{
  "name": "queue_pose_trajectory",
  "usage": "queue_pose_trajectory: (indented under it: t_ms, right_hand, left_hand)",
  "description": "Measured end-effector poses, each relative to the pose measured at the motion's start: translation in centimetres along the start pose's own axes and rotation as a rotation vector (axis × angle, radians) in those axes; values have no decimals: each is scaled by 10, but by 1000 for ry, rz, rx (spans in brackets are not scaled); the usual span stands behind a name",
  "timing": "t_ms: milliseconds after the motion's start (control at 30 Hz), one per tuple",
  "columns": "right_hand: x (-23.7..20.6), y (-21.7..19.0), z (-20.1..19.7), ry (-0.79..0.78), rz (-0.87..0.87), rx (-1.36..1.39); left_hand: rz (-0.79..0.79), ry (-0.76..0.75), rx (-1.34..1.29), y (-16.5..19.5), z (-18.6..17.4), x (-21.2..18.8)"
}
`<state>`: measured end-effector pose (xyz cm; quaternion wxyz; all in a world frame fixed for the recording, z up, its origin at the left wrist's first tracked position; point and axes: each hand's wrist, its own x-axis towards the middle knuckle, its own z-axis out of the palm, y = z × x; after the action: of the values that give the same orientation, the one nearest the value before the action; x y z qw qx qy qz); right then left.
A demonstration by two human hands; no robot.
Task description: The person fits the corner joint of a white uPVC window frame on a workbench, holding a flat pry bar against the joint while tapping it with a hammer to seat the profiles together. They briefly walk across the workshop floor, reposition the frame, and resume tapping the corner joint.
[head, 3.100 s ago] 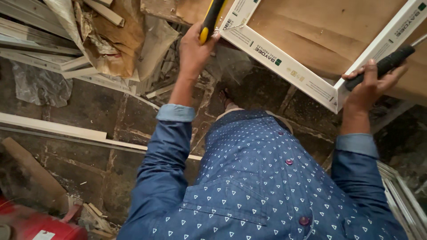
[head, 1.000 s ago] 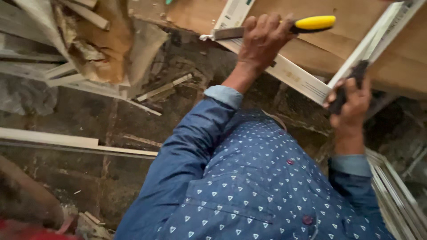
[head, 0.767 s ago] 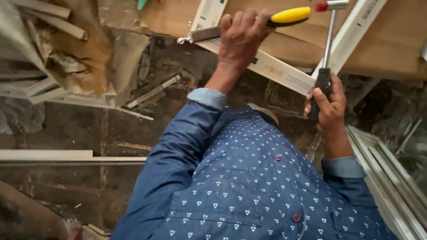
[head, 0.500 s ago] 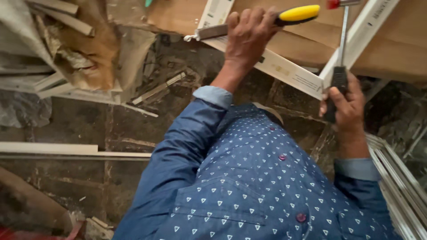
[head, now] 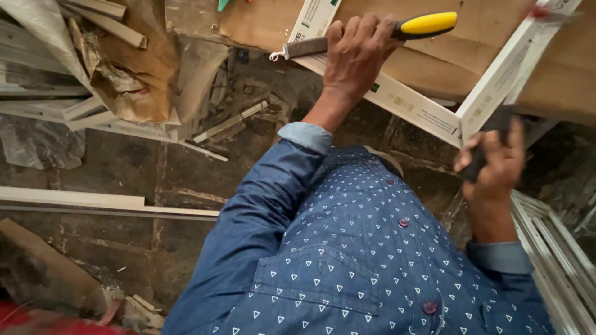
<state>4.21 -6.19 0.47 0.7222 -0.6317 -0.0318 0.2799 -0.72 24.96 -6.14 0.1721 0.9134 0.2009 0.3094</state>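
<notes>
Head-worn view, steeply downward, close.

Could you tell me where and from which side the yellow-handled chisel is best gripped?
Probably by the handle, coming from above, as the left hand does now. The chisel lies almost flat across the white frame, blade pointing left, so the yellow end stays clear of the edge.

Workshop, likely window/frame fabrication. Evidence: white profile frame point(head: 428, 111) with mitred corner lying on a brown board bench point(head: 472, 62) at the top of the frame; loose white profile offcuts point(head: 74, 200) on the grimy stone floor point(head: 124, 167) at left; torn cardboard and plastic wrap point(head: 124, 74) piled upper left; stacked profiles point(head: 559, 260) lower right.
</notes>
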Motion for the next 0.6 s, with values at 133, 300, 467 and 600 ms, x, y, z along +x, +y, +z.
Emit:
queue_pose_trajectory:
  t_ms: [133,300,467,600]
  right_hand:
    - [5,3,10,29,-99,12]
    - [10,-2,9,-129,34,-270]
    - [20,7,8,-21,-48,-4]
    - [15,10,1,-287,77,-304]
  left_hand:
    - [9,-23,18,-1,-3,1]
    - [-15,6,3,3,-2,3]
    - [-24,-18,19,1,-3,4]
    - [-77,12,55,1,-4,6]
